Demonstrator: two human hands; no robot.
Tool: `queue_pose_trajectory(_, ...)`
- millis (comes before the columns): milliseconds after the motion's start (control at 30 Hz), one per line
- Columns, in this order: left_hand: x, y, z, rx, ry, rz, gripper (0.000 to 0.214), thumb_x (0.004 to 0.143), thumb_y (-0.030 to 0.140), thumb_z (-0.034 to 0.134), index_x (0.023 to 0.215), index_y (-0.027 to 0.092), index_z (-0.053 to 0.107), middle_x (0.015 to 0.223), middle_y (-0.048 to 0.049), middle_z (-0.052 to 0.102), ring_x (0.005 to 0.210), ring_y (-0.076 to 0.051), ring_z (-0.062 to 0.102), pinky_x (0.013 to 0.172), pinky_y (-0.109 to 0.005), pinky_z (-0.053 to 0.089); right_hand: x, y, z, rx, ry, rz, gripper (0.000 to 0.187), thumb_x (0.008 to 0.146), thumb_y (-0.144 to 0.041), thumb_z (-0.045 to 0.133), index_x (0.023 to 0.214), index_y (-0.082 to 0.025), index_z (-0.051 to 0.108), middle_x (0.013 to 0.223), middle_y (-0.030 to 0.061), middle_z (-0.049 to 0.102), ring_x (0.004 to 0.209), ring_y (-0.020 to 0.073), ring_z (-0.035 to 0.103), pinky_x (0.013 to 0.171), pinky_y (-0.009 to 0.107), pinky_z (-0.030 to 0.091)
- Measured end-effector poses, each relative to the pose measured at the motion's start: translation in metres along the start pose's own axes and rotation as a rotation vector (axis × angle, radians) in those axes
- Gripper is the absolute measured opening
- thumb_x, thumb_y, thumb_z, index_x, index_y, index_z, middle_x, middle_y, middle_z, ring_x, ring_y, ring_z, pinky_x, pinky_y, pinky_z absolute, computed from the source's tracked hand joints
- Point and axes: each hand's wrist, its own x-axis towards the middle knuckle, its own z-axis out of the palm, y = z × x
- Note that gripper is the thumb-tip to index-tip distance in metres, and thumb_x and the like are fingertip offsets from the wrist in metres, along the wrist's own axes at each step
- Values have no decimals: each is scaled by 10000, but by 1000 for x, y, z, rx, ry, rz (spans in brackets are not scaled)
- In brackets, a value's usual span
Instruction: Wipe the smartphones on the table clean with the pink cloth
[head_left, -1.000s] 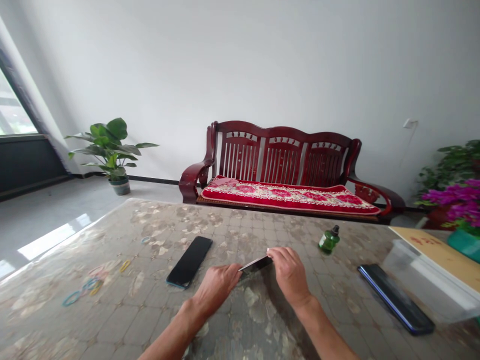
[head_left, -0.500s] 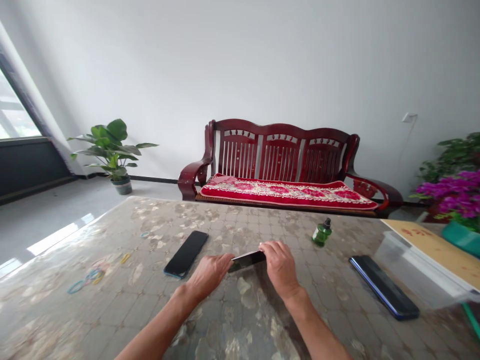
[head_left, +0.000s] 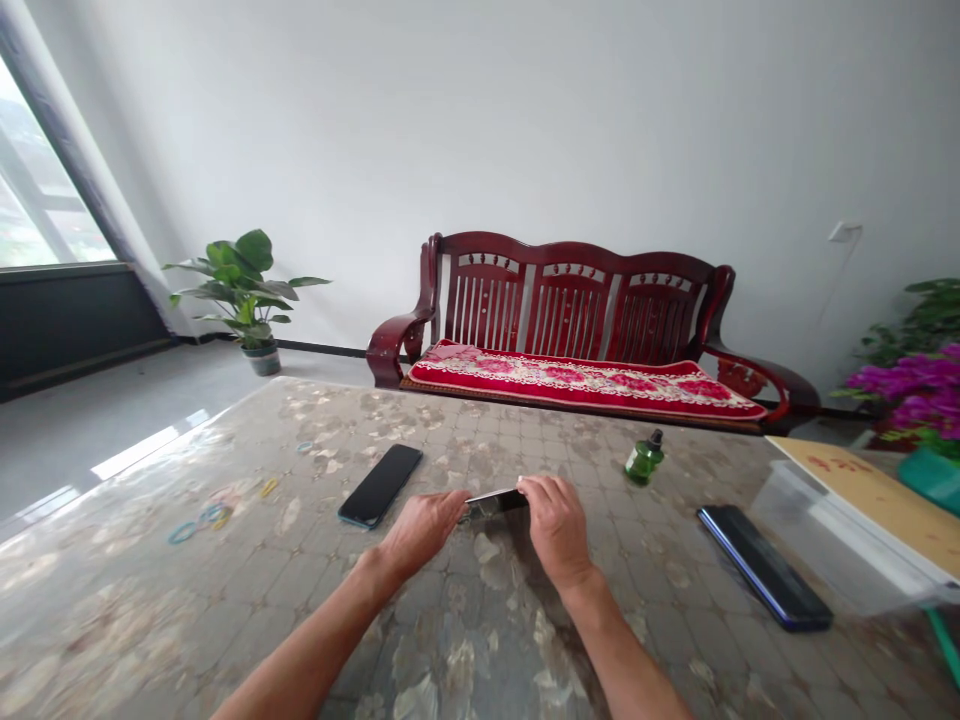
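phone (head_left: 495, 498): dark glass, gleaming glossy
table (head_left: 187, 620): smooth stone-patterned top, shining
bench (head_left: 570, 262): lacquered wood, glinting
cushion (head_left: 585, 378): woven cloth, looking matt

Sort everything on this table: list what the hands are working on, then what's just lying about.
In hand:
tilted phone, held at its ends by the left hand and right hand.

Lying about, untouched:
black phone
blue phone
green bottle
rubber bands
clear box

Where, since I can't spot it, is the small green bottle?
In the head view, the green bottle stands on the table, beyond and right of the right hand, left of the dark blue phone.
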Motion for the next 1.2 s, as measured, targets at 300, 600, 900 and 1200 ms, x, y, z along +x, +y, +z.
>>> queue_pose_trajectory(300, 4, 18, -8, -11, -19, 12, 226, 996, 200, 368, 955, 192, 590, 802, -31, 704, 727, -151, 669, 643, -201, 450, 3, -31, 6, -11, -49, -43, 175, 912, -104, 538, 950, -225, 660, 929, 30, 692, 881, 192, 573, 819, 324, 436)
queue_pose_trajectory(600, 6, 18, -6, 4, -45, 1, 204, 994, 220, 392, 961, 193, 591, 791, -31, 695, 717, -151, 658, 652, -201, 458, -3, 11, -7, -57, 30, 17, 209, 911, -96, 493, 961, -208, 663, 926, 46, 698, 863, 195, 586, 808, 328, 435)
queue_pose_trajectory(900, 10, 27, -13, 3, -76, -13, 228, 1002, 203, 378, 915, 189, 588, 772, -23, 686, 704, -158, 665, 628, -205, 449, -2, -2, -4, 23, -26, -67, 214, 912, -97, 509, 986, -224, 665, 949, 36, 705, 897, 195, 595, 830, 322, 445)
queue_pose_trajectory(1200, 12, 27, -13, 44, -89, 4, 202, 996, 195, 392, 924, 188, 581, 793, -39, 683, 735, -181, 676, 669, -236, 477, -24, 70, 8, 605, 217, 803, 334, 763, -490, 658, 883, -184, 713, 847, 69, 727, 787, 228, 642, 743, 337, 490)
